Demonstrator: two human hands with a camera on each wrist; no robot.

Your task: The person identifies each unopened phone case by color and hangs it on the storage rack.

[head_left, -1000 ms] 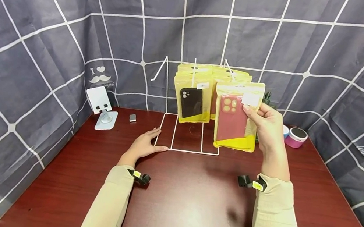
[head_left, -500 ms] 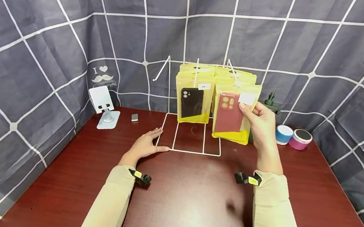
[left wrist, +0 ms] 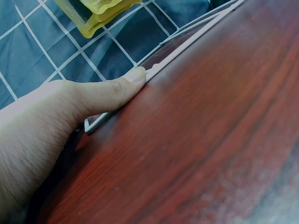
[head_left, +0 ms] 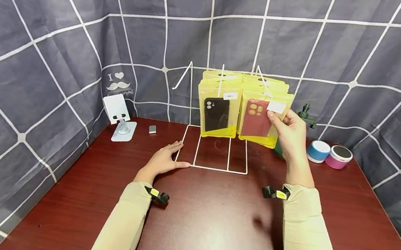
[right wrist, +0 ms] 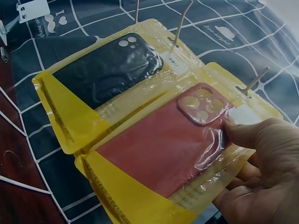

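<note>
My right hand [head_left: 288, 130] pinches the upper right of a yellow packet with a red phone case [head_left: 260, 119] [right wrist: 163, 154], thumb on its front, holding it up at the right hook [head_left: 260, 77] of a white wire display rack [head_left: 214, 168]. On the middle hook hangs a yellow packet with a black phone case [head_left: 218, 114] [right wrist: 105, 70], with more packets behind. My left hand [head_left: 165, 161] lies flat on the table, thumb [left wrist: 112, 91] pressing the rack's front left base wire [left wrist: 187, 44].
A white phone stand [head_left: 119, 117] and a small grey block [head_left: 152, 129] sit at the back left. Blue [head_left: 318, 151] and pink [head_left: 338, 156] round speakers and a dark green clamp [head_left: 306, 113] stand at the right. Grey checked cloth [head_left: 86, 27] surrounds the red-brown table [head_left: 211, 232].
My right hand has carried the red-case packet away from me and up to the rack's right hook. The left hand has stayed on the base wire.
</note>
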